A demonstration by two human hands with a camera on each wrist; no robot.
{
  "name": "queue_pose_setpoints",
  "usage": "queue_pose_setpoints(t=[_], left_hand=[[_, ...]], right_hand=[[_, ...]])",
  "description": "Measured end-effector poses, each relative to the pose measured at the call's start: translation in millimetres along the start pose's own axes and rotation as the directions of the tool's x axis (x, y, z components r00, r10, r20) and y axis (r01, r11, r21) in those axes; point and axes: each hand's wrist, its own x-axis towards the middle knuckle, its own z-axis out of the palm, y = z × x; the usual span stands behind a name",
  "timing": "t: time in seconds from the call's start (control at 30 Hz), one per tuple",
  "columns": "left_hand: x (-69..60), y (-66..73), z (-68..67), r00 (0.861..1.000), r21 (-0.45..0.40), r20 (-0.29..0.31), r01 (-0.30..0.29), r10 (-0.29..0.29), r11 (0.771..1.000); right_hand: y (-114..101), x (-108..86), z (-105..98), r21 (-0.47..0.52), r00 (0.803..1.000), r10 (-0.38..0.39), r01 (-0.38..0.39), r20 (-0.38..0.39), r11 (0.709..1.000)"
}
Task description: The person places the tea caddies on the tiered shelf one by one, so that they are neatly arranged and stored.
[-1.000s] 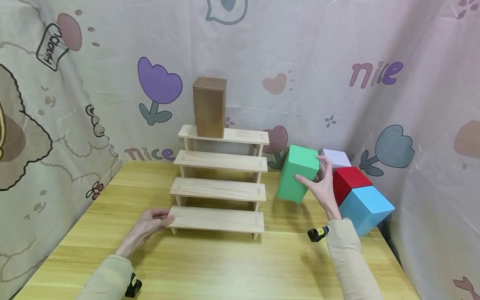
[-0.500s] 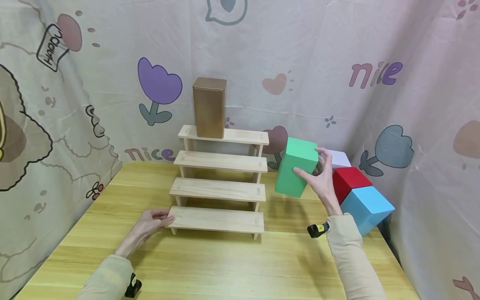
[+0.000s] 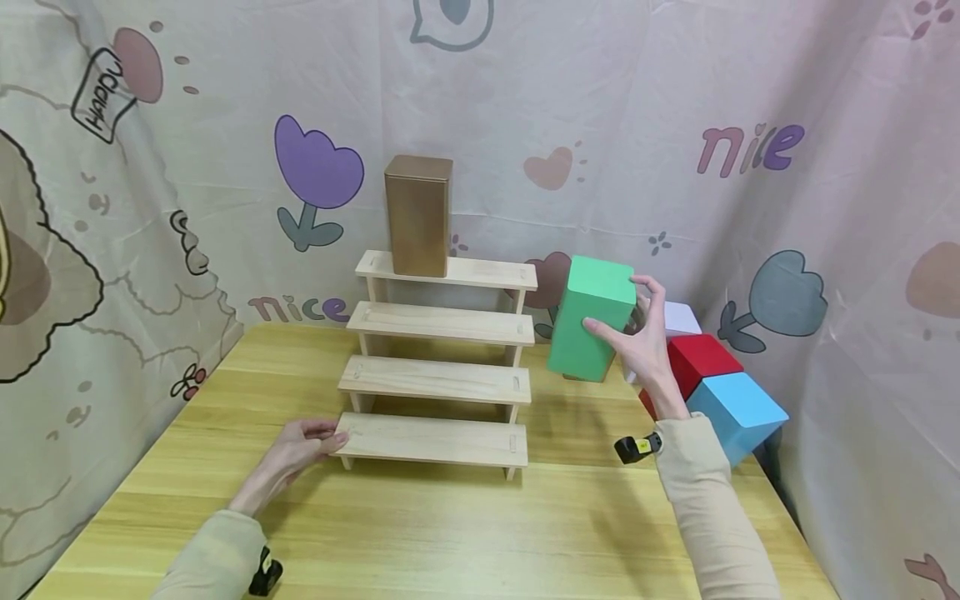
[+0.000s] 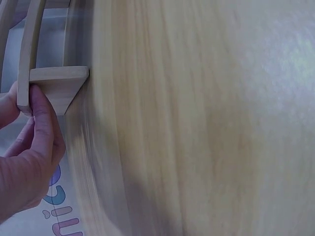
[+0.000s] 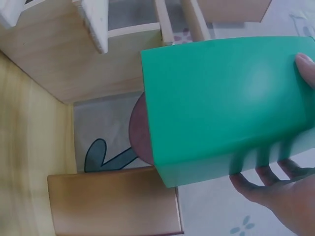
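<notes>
My right hand grips a green box between thumb and fingers, held up in the air right of a four-step wooden display stand. In the right wrist view the green box fills much of the picture, its thumb side partly cut off. My left hand pinches the left end of the stand's lowest shelf; the left wrist view shows thumb and fingers on either side of the board's end. A brown box stands upright on the top shelf, towards its left.
Right of the stand are a red box, a light blue box and a pale lilac box, partly hidden by my right hand. Another brown box sits below the green one. A printed curtain hangs behind the wooden table.
My right hand has lifted the green box higher and slightly left, uncovering part of the brown box behind it. The left hand has stayed on the lowest shelf.
</notes>
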Motion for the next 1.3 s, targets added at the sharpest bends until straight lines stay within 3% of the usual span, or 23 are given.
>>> queue_pose_setpoints(t=[0.8, 1.3], left_hand=[[0.2, 0.4, 0.2, 1.0, 0.04, -0.011, 0.009, -0.008, 0.999], [2.0, -0.4, -0.4, 1.0, 0.007, 0.001, 0.005, -0.005, 1.0]], right_hand=[[-29.7, 21.8, 10.7, 0.019, 0.998, -0.058, 0.059, -0.004, 0.998], [-50.0, 36.6, 21.5, 0.051, 0.997, -0.083, 0.082, 0.0, 0.995]])
